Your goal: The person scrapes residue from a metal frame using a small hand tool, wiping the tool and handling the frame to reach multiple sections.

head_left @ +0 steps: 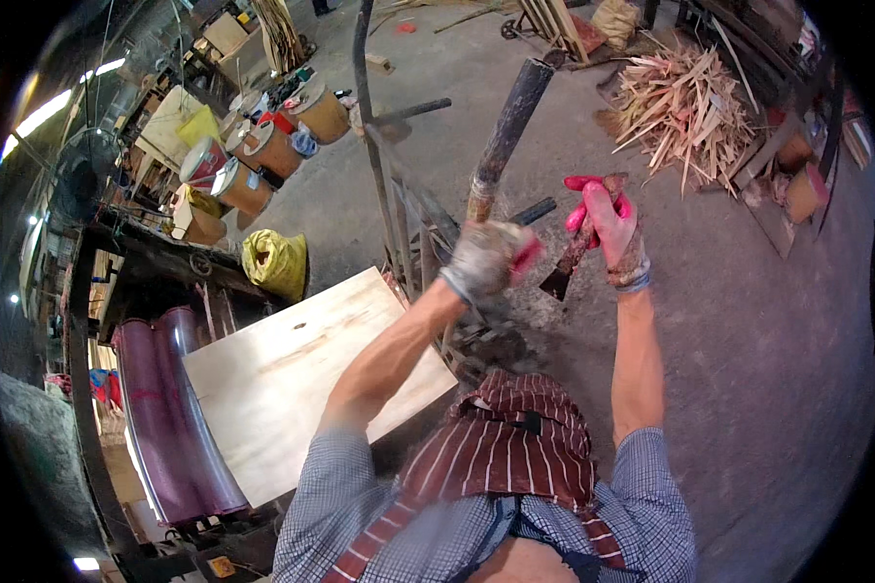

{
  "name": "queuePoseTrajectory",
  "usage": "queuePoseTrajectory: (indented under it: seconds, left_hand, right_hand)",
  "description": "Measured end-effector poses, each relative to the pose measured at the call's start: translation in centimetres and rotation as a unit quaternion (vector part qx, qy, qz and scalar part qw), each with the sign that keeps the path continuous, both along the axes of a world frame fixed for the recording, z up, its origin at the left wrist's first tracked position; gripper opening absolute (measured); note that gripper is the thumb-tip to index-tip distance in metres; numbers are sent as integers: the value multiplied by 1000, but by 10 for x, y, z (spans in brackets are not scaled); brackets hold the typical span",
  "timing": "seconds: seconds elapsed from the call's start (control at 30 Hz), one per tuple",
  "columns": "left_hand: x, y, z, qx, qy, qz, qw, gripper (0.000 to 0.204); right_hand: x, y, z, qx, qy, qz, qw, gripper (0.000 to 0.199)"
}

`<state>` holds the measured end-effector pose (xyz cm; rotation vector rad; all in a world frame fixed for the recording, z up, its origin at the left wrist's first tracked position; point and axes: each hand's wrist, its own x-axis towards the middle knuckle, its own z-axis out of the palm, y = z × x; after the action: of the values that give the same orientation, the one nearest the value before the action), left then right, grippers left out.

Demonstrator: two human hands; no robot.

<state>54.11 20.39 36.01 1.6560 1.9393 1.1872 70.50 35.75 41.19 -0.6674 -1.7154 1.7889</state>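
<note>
My right hand (610,228), in a pale glove with bright pink fingers, is wrapped round the worn handle of a scraper (578,245). The scraper's dark flat blade points down and left, above the floor. My left hand (488,260), in a similar soiled glove, is closed and somewhat blurred. It lies right at the lower visible part of a dark, round pipe (508,126) with brownish grime on it. Whether the fingers hold that pipe or something else is hidden. Pale plywood (311,360) lies below and left of my left forearm.
Purple rollers (160,418) in a dark machine frame stand at left. A yellow sack (274,262) sits behind the plywood. Several drums (241,187) stand farther back. A metal pipe stand (399,214) rises ahead. Wood scraps (688,112) are heaped at far right.
</note>
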Motion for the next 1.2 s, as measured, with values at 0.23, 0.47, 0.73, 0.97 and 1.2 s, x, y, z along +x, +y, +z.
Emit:
queuePoseTrajectory:
  seconds: [0.23, 0.47, 0.73, 0.97, 1.2]
  left_hand:
    - [51, -3, -73, -33, 147, 50, 987, 19]
    - [24, -62, -117, 39, -105, 117, 987, 18]
    - [-50, -91, -50, 58, -320, 258, 910, 27]
    - [-81, -64, 25, 96, -343, 165, 920, 39]
    - [-105, -13, 19, -56, -230, -22, 971, 53]
  right_hand:
    - [-17, -22, -6, 6, -54, 32, 998, 43]
    - [-84, -51, -20, 18, -189, 45, 981, 35]
    - [-130, -1, -82, 39, -44, -20, 998, 33]
    - [-197, 34, -99, -63, -95, 179, 977, 19]
    - [-183, 29, -137, 25, -167, 229, 959, 24]
